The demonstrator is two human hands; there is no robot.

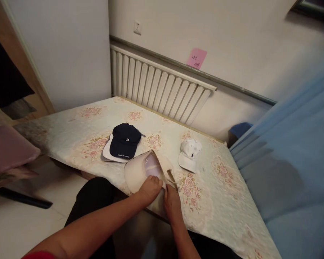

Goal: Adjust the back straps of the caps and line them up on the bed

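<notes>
A beige cap (pixel 140 169) lies upside down at the near edge of the floral mattress (pixel 221 187), its inside facing up. My left hand (pixel 150 189) grips the cap's back rim with fingers curled over it. My right hand (pixel 172 201) pinches the cap's rear strap close beside the left hand. Further back lies a navy cap (pixel 125 141) stacked on top of a white cap (pixel 108 153). A white cap (pixel 189 154) rests alone to the right.
A white radiator (pixel 156 86) runs along the wall behind the mattress, with a pink note (pixel 196 58) above it. A blue curtain (pixel 294 158) hangs at the right. A pink pillow (pixel 8 147) sits at the left. My dark-trousered knees are below the mattress edge.
</notes>
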